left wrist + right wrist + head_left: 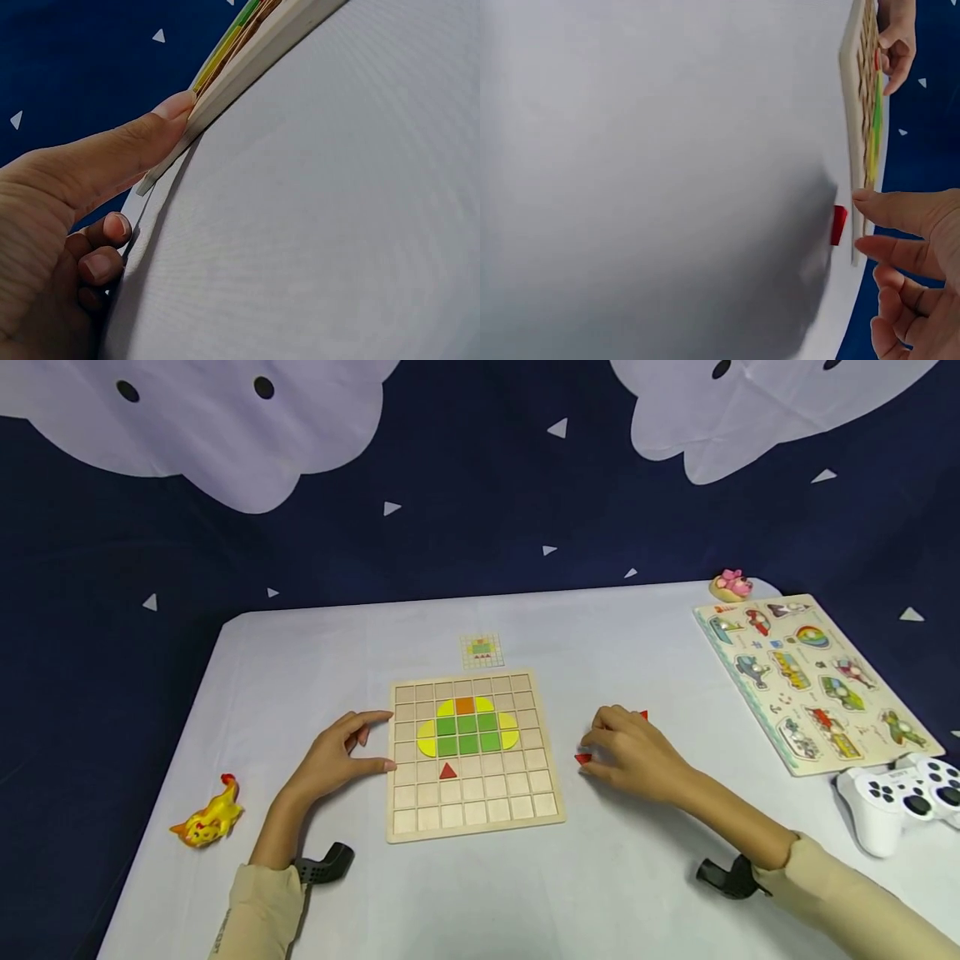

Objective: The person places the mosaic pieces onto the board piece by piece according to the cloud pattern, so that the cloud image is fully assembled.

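Observation:
A wooden grid board (pixel 480 829) lies mid-table, holding green squares (pixel 468 743), yellow rounded pieces (pixel 427 739), an orange square (pixel 465 705) and a red triangle (pixel 447 771). My left hand (pixel 333 762) touches the board's left edge with thumb and a finger spread apart; the thumb (pixel 169 112) rests against the rim in the left wrist view. To the board's right, my right hand (pixel 633 756) is low over a red piece (pixel 582 759), its thumb and forefinger (pixel 900 251) apart. Another red piece (pixel 643 715) shows partly behind the right hand.
A small pattern card (pixel 482 651) lies behind the board. On the right are a picture puzzle board (pixel 780 710), a white game controller (pixel 881 827) and a pink figurine (pixel 731 585). A yellow toy figure (pixel 213 817) lies at left.

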A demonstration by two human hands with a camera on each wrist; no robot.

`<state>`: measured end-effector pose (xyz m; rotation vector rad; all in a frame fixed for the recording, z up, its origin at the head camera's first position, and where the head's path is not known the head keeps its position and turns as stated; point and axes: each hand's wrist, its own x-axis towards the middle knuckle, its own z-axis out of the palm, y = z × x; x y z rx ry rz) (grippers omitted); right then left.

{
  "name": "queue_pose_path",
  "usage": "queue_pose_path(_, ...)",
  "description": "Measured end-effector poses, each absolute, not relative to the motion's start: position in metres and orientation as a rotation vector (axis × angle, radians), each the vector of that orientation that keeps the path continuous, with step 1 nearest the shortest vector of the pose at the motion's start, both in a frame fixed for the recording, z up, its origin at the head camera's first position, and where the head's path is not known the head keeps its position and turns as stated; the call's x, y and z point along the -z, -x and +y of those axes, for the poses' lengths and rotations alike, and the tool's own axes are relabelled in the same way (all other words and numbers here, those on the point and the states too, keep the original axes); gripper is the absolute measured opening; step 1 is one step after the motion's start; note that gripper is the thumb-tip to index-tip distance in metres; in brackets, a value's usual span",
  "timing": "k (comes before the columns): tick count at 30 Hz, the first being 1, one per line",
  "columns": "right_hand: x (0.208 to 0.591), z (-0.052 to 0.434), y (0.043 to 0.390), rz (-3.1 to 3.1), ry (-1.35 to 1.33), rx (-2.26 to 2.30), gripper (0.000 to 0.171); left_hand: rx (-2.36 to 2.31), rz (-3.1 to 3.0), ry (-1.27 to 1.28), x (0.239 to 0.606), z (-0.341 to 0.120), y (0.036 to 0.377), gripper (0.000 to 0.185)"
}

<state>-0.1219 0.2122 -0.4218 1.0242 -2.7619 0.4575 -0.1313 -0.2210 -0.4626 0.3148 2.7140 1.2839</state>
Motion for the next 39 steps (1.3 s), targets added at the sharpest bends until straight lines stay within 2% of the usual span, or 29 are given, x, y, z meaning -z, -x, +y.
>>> queue_pose_path(18, 0.436, 0.212, 0.123, -2.708, -0.964, -0.488, 0.011, -1.289, 2.720, -0.320, 0.463, -0.222, 0.131, 0.074)
queue_pose_path(28, 0.438, 0.208, 0.130, -2.653, -0.984, -0.485, 0.011, -1.284, 2.714, -0.312, 0.463, -0.222, 0.131, 0.074)
queue_pose_path(39, 0.424, 0.159, 0.139, -2.631, -1.134, -0.585, 0.013, -1.268, 2.726, -0.320, 0.464, -0.222, 0.131, 0.074)
